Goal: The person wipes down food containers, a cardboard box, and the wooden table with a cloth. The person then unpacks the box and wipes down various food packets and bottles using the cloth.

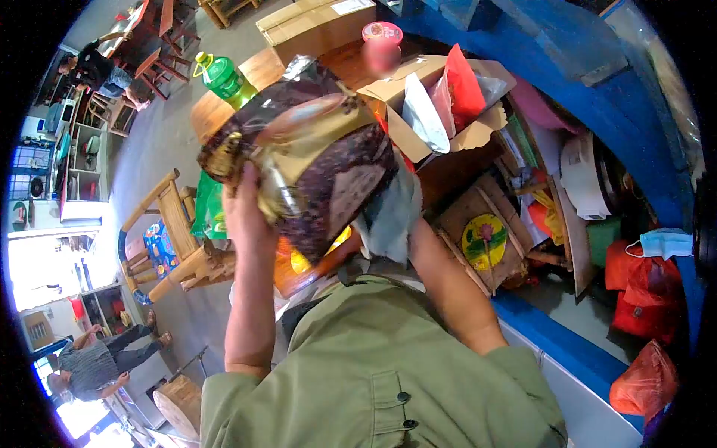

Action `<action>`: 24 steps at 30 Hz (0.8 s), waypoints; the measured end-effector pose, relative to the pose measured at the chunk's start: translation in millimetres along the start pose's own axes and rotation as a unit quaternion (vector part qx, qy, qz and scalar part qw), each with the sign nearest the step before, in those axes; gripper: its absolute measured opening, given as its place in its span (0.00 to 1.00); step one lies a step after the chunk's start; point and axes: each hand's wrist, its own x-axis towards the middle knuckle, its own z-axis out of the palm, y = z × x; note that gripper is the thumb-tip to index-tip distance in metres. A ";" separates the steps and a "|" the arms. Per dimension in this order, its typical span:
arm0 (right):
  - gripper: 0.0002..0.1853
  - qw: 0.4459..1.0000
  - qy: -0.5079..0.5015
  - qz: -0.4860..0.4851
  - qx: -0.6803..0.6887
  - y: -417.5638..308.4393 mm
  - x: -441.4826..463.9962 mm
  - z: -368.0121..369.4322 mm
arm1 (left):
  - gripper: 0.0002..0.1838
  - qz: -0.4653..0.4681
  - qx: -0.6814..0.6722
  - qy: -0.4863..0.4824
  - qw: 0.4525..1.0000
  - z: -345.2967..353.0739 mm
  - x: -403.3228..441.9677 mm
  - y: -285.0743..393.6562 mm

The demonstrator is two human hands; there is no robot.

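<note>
A large glossy plastic packet (328, 164), printed in dark brown and gold, is held up in front of my chest. My left hand (245, 198) grips its left side, with the thumb on the front face. At the packet's lower right, a grey-blue cloth (393, 213) bunches around my right hand, which it mostly covers; the fingers are hidden and the cloth lies against the packet. Just beyond the packet stands a green-capped bottle (224, 78) of yellow-green liquid. To its right is an opened cardboard box (478, 134) with red and white packets inside.
A closed carton (314, 26) and a pink-lidded tub (382, 41) are on the wooden table. A bamboo chair (168, 231) stands at left. Blue boards (575, 67) curve along the right, near red bags (646, 287) and a face mask (667, 243). Two people are farther off, left.
</note>
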 end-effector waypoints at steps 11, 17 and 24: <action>0.18 0.799 0.036 0.213 0.561 -15.0 -29.9 43.1 | 0.10 0.130 0.039 -0.082 0.987 6.9 -6.7 -63.8; 0.17 0.992 0.094 -0.079 -0.003 7.9 -43.2 35.9 | 0.07 0.245 0.193 -0.132 0.941 16.3 -18.7 -83.6; 0.20 0.717 -0.016 0.200 0.667 9.1 -8.9 9.1 | 0.24 0.380 0.262 -0.366 0.808 8.9 -46.0 -63.6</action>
